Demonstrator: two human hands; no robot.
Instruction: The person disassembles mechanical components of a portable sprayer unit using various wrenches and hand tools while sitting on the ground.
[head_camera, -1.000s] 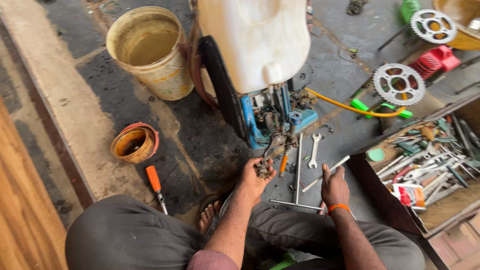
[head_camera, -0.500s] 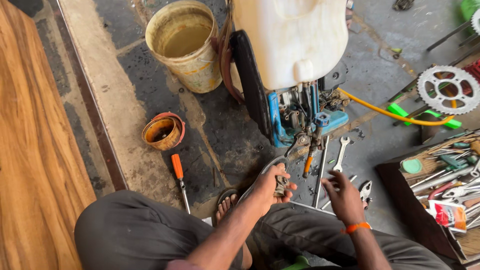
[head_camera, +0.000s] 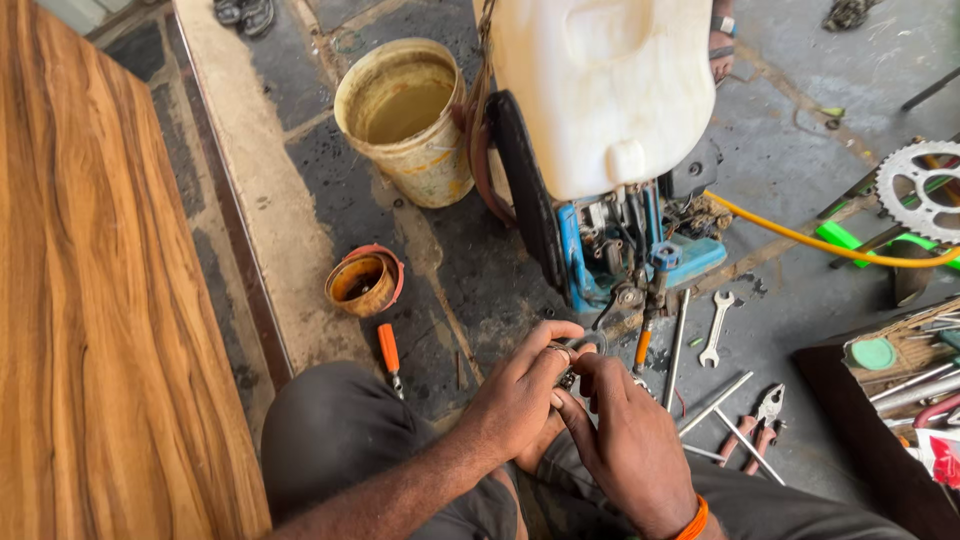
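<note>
Both our hands pinch a small grey metal part at lower centre: left hand curled over it, right hand pressing fingertips against it, an orange band at the wrist. Above stands a white tank on a blue frame. A yellowish bucket sits upper centre, a small orange tin left of centre, pliers to the right.

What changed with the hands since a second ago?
The right hand left the floor tools and joined the left hand; both now grip a small metal part, which the left held alone before. The bucket, orange screwdriver and spanner stayed put.
</note>
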